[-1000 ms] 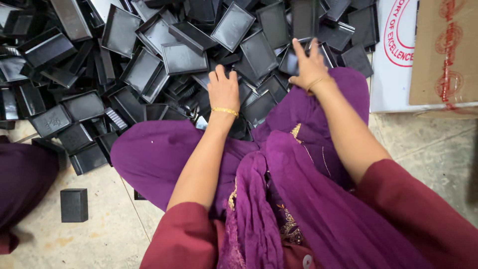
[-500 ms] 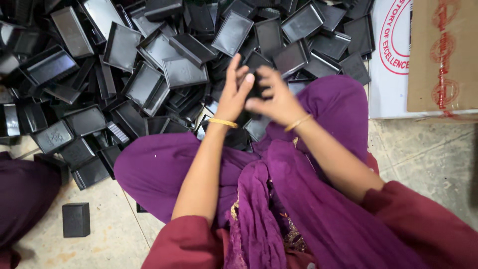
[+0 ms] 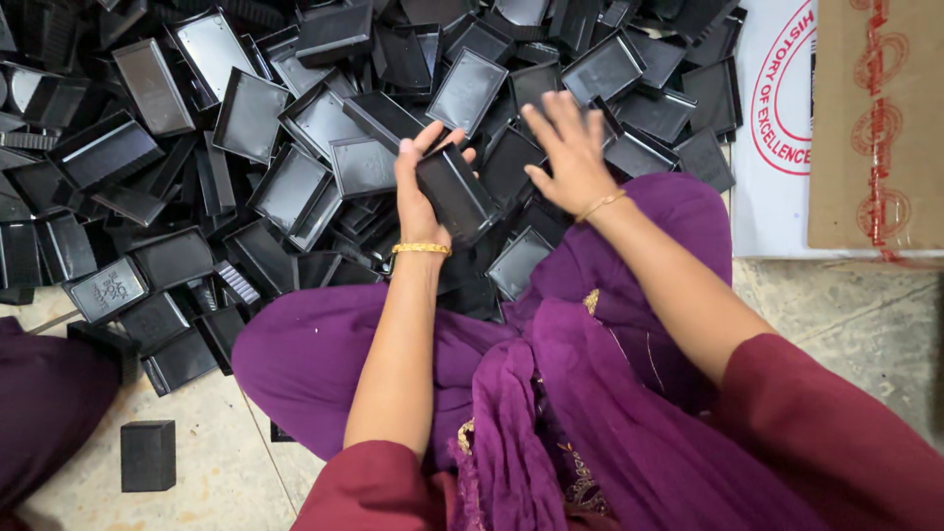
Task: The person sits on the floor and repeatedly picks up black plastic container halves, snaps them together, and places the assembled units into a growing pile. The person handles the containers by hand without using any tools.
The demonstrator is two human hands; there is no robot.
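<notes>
Black plastic trays lie heaped across the floor in front of the seated person, a big loose pile (image 3: 295, 157) of shallow rectangular trays tipped every which way, some face up, some on edge. The person's left hand (image 3: 418, 192) is raised over the near edge of that heap and is closed round one black tray (image 3: 457, 192), thumb on one long side and fingers wrapped behind the other, so the tray stands tilted above the pile, close to the knees. A gold bangle (image 3: 421, 249) sits on that wrist. The right hand (image 3: 568, 152) is just beside it, apart from the held tray, fingers spread and reaching down flat over the trays at the top of the heap; whether the fingertips actually touch one I cannot tell. A thin gold bracelet (image 3: 600, 205) shows on that wrist. Purple cloth (image 3: 551, 393) covers the lap and knees, with dark red sleeves nearer the camera. One small black box (image 3: 147, 454) stands alone on the pale floor at lower left, well apart from the heap. A brown cardboard carton (image 3: 875, 118) rests on a white printed sheet (image 3: 777, 128) at the right.
</notes>
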